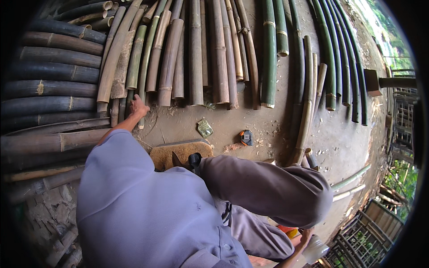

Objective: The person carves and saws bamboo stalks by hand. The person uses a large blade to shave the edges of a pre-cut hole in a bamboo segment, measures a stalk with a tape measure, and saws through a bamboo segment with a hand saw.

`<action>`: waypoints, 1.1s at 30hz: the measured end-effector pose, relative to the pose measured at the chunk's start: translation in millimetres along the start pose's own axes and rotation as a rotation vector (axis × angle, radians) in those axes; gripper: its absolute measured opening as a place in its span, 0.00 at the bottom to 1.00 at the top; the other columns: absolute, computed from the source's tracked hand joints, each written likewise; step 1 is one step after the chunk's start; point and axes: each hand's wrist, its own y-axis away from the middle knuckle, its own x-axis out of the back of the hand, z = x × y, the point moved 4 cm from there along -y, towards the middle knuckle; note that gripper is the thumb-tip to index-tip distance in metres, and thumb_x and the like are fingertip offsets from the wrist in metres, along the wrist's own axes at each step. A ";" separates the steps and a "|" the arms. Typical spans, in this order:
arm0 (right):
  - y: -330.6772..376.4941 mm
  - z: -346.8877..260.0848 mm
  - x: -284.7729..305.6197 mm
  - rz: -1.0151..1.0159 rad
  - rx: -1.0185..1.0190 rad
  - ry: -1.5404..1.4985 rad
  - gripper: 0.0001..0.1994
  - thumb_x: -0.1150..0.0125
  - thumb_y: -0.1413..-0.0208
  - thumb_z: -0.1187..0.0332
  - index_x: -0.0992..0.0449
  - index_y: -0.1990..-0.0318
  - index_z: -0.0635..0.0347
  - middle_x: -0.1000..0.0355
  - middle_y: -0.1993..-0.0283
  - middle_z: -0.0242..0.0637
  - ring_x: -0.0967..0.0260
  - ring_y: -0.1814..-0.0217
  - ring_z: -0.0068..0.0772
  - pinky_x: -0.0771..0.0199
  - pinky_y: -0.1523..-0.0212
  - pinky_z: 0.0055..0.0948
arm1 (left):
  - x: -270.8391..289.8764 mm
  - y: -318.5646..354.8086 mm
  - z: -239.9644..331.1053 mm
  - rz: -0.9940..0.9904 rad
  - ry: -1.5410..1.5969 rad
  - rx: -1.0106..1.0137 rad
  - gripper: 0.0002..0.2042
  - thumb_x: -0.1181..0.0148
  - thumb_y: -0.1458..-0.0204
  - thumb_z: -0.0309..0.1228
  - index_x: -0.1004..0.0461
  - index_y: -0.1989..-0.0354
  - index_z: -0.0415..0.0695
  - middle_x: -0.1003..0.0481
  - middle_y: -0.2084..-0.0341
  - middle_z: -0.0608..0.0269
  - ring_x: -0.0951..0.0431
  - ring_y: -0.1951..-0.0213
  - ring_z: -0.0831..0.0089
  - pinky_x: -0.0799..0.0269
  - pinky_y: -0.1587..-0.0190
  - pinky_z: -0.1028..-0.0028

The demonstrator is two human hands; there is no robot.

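My left hand (139, 107) is stretched far forward, its fingers closed over the near end of a thin bamboo pole (144, 85). A short green bamboo pole (135, 60) lies just beside it, among many brown ones. Down at the lower right, partly behind my bent leg, is my right hand (306, 236). Its fingers look curled, but what they hold is not clear. A broad greyish object (315, 250) shows right next to it, along with something red and yellow (289, 231).
Cut bamboo poles (219, 53) lie side by side ahead, with green ones (268, 53) farther right. Dark poles (51, 89) are stacked at the left. An orange-and-black tape measure (246, 137), a green packet (204, 127) and a worn wooden block (196, 148) are on the floor.
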 end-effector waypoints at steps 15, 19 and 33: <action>-9.4 -2.0 -5.7 0.008 -0.023 -0.110 0.18 0.44 0.44 0.68 0.33 0.46 0.59 0.28 0.67 0.38 0.29 0.71 0.27 0.28 0.76 0.23 | 17.1 -28.0 -10.8 0.017 0.128 -0.064 0.26 0.39 0.58 0.31 0.40 0.49 0.39 0.31 0.57 0.39 0.30 0.52 0.45 0.33 0.50 0.55; -14.3 5.1 -0.3 0.016 -0.033 -0.155 0.18 0.44 0.44 0.68 0.34 0.46 0.59 0.29 0.68 0.38 0.29 0.73 0.27 0.28 0.77 0.23 | 50.0 16.4 47.3 0.331 0.150 -0.447 0.29 0.40 0.59 0.30 0.40 0.46 0.39 0.38 0.53 0.46 0.36 0.49 0.51 0.36 0.48 0.59; 19.3 -37.1 -3.1 0.011 -0.041 -0.192 0.19 0.47 0.47 0.73 0.32 0.46 0.63 0.27 0.59 0.41 0.27 0.64 0.32 0.25 0.65 0.29 | 36.9 -11.2 114.0 0.069 0.481 -0.156 0.39 0.37 0.72 0.40 0.39 0.49 0.30 0.35 0.51 0.36 0.32 0.49 0.45 0.34 0.48 0.57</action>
